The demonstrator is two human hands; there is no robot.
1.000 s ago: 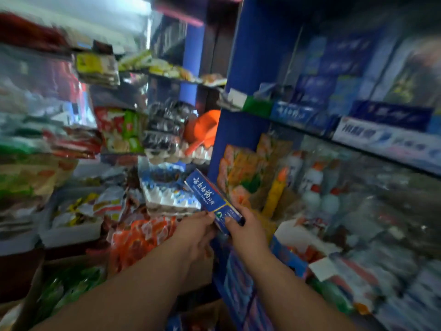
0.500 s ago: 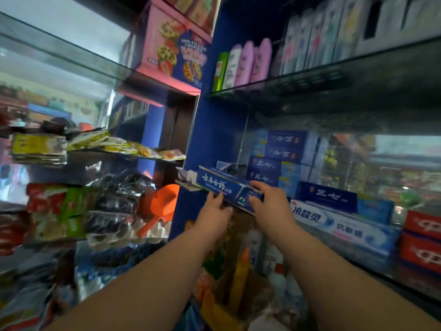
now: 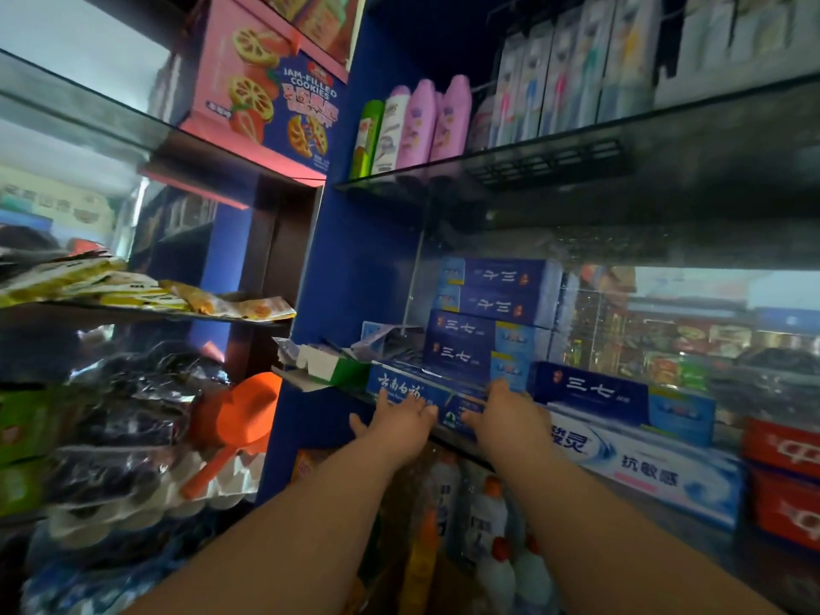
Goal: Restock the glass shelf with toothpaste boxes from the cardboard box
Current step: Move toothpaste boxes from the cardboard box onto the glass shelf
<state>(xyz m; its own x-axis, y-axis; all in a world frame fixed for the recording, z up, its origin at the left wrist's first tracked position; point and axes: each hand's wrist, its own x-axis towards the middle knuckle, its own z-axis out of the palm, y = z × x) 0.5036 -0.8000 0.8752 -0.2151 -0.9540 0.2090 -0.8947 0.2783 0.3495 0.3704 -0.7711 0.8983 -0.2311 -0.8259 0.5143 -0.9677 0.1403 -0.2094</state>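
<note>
On the glass shelf (image 3: 350, 395) our left hand (image 3: 399, 421) presses flat-fingered against the toothpaste box (image 3: 415, 390) while our right hand (image 3: 510, 415) grips its end.

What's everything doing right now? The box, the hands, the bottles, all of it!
Toothpaste box: lying flat at the shelf edge, held.
Left hand: fingers straight, pressing the box's front.
Right hand: gripping the box's right end.
Blue boxes: stacked flat.
Pink bottles: upright.

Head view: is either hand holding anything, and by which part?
Blue toothpaste box: right hand grips its right end; left hand presses flat on its front face.
</note>
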